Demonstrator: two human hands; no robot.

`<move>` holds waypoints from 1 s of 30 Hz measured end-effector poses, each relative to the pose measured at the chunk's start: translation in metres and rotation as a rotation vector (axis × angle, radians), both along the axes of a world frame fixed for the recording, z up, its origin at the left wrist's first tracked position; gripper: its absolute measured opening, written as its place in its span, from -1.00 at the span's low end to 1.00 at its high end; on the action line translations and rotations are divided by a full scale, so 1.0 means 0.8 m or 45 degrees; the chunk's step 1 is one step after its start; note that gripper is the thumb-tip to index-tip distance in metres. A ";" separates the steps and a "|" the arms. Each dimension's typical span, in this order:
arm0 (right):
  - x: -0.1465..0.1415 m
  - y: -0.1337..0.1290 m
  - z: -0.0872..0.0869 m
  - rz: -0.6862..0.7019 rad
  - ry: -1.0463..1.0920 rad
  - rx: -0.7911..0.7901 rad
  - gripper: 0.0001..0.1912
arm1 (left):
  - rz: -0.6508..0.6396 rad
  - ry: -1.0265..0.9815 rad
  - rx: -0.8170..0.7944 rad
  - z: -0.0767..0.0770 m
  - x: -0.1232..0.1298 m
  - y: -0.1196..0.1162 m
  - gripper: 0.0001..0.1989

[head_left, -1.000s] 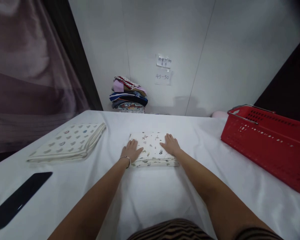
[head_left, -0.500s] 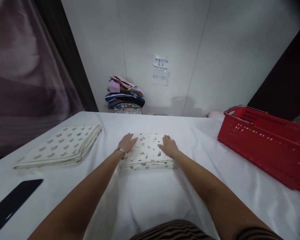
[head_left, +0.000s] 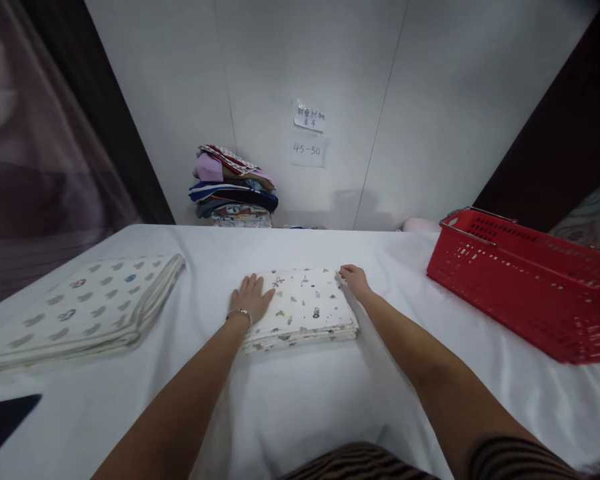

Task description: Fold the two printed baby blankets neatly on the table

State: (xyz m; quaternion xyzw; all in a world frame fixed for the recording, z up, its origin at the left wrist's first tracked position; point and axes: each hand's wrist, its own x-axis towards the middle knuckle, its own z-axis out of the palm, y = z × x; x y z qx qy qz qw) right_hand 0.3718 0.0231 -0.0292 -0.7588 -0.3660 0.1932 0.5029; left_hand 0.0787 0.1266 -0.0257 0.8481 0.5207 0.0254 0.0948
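Note:
A white cloth (head_left: pixel 305 303) with small scattered prints lies folded in several layers in front of me. My left hand (head_left: pixel 251 298) rests flat on its left side, fingers spread, with a bracelet at the wrist. At the far right corner, my right hand (head_left: pixel 355 280) is closed, its fingertips pinching the cloth's right edge. Further left lies another folded white cloth (head_left: pixel 97 297), patterned with grey shapes and a few coloured figures.
A red plastic basket (head_left: pixel 510 287) stands at the table's right. Behind the white table (head_left: pixel 300 407) is a stack of folded fabrics (head_left: pixel 233 190) by the wall. Paper signs (head_left: pixel 309 148) hang there. A dark flat object (head_left: pixel 3 420) lies at near left.
My right hand has gone from lying flat on the cloth to pinching its right edge. The left hand stays flat on it. The view has shifted slightly right.

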 end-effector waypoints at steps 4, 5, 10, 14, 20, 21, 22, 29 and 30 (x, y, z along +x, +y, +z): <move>0.012 0.007 0.003 0.073 0.025 -0.139 -0.75 | 0.003 -0.020 -0.008 -0.001 0.001 0.000 -0.29; 0.012 0.009 0.004 0.089 0.021 -0.174 -0.74 | 0.003 -0.023 -0.012 -0.001 0.001 0.000 -0.29; 0.015 0.017 0.012 0.148 -0.053 -0.319 -0.72 | 0.002 -0.040 0.004 -0.001 0.001 0.000 -0.29; 0.015 0.022 0.015 0.167 -0.091 -0.407 -0.76 | -0.013 -0.033 0.018 -0.001 0.001 0.000 -0.29; 0.017 0.021 0.012 0.149 -0.089 -0.443 -0.81 | -0.019 -0.027 0.054 -0.005 0.002 0.004 -0.30; 0.016 0.019 0.012 0.153 -0.091 -0.447 -0.81 | -0.023 -0.027 0.062 -0.006 0.002 0.004 -0.30; 0.016 0.018 0.014 0.160 -0.093 -0.451 -0.80 | -0.028 -0.029 0.066 -0.007 0.002 0.005 -0.30; 0.001 -0.013 0.037 0.286 -0.093 -0.484 -0.65 | -0.036 -0.028 0.070 -0.009 0.003 0.008 -0.29; -0.001 -0.020 0.039 0.312 -0.085 -0.493 -0.63 | -0.038 -0.028 0.073 -0.010 0.003 0.009 -0.29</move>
